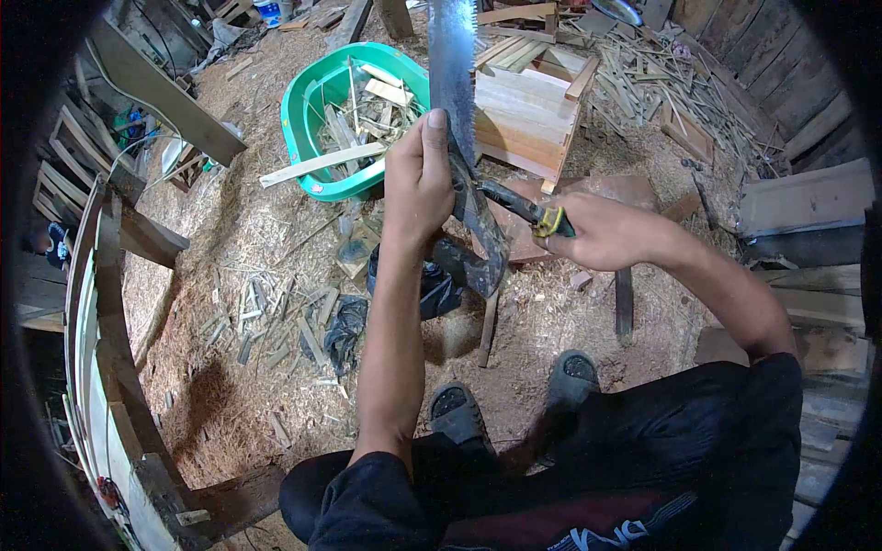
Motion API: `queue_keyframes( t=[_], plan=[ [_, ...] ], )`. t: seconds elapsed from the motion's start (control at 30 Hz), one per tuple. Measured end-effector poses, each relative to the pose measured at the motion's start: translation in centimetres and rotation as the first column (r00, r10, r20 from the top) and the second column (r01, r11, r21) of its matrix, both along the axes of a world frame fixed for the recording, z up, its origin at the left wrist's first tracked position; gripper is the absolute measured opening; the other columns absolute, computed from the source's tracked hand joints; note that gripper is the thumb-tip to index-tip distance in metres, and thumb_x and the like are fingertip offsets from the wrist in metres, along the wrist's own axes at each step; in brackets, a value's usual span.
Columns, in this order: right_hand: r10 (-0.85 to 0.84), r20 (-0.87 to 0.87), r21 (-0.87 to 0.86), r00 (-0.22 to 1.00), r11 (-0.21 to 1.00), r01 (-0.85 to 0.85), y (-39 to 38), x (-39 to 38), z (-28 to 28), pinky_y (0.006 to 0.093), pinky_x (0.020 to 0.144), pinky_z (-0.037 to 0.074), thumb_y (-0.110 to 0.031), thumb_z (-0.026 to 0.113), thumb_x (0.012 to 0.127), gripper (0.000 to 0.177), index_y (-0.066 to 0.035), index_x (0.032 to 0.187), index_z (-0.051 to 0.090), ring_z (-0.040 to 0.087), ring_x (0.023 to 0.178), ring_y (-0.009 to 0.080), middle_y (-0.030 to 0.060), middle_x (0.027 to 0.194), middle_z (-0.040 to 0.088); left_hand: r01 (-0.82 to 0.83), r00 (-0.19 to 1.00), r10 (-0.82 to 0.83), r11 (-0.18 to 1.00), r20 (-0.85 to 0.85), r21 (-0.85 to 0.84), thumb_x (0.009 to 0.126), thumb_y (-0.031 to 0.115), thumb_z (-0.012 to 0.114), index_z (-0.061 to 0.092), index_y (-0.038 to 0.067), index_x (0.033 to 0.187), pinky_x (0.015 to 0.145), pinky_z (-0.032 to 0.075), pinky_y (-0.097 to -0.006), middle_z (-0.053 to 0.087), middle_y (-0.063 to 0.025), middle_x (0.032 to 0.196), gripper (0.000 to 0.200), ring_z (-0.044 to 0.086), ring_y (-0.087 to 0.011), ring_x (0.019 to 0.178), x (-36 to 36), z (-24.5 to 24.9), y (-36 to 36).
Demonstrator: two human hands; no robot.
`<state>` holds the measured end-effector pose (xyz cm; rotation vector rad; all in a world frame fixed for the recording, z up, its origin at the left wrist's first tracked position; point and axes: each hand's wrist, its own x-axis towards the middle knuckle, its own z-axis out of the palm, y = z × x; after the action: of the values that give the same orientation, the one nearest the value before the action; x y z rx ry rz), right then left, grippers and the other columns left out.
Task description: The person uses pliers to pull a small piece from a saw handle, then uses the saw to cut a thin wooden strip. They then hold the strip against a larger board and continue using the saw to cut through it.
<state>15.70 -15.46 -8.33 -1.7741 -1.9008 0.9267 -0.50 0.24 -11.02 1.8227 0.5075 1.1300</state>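
My left hand point(418, 188) is closed round a hand saw point(451, 64) where the blade meets the dark handle, thumb lying along the flat of the blade. The toothed blade points up and away, past the top of the picture; the handle point(484, 266) hangs toward me. From the right, my right hand point(606, 230) grips a tool with a black shaft and a yellow-and-dark grip point(550, 221). Its far end overlaps the saw just below the blade. I cannot tell what kind of tool it is.
A green tub point(299, 101) of wood offcuts stands ahead on the shavings-covered floor. Beside it lies a wooden panel piece point(524, 115). Scrap sticks point(643, 87) are heaped at the back right. A curved wooden frame point(106, 367) rises on the left; planks point(818, 303) line the right.
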Motion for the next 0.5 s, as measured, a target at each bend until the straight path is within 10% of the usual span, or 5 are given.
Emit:
queue_keyframes(
  t=[0.5],
  plan=[
    [-0.05, 0.302, 0.085, 0.952, 0.996, 0.026, -0.2, -0.3, 1.6, 0.0463, 0.077, 0.05, -0.031, 0.058, 0.092, 0.03, -0.01, 0.113, 0.06, 0.066, 0.093, 0.0376, 0.019, 0.092, 0.067, -0.035, 0.999, 0.037, 0.997, -0.03, 0.065, 0.107, 0.032, 0.041, 0.059, -0.006, 0.093, 0.059, 0.041, -0.0319, 0.053, -0.0076, 0.065, 0.044, 0.045, -0.0113, 0.065, 0.2, -0.1, 0.5]
  ],
)
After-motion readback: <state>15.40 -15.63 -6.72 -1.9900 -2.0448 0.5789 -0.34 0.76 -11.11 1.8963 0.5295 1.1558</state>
